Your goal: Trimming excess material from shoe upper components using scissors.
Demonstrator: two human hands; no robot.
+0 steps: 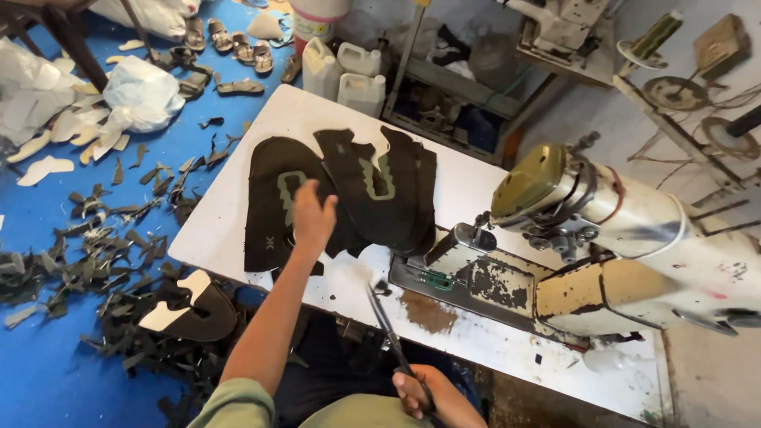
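While I watch through the head camera, my left hand (pixel 314 218) reaches out over the white-topped counter (pixel 261 127), its fingers (pixel 305 192) spread and resting on a stack of dark brown cut shoe-upper panels with pale green lace-slot trim (pixel 273 198). A second, similar dark panel pile (pixel 388 186) lies just beside it, overlapping toward the cream-coloured, paint-chipped industrial sewing machine (pixel 626 246) at the counter's right. My right hand (pixel 428 400), low near the counter's front edge, is closed around the handles of long black-bladed scissors (pixel 388 329), whose tips point up over the counter surface. Dark offcut scraps (pixel 119 261) litter the blue floor (pixel 47 372) to the left, near white plastic jugs (pixel 349 75) and scattered sandals (pixel 230 40) farther back.
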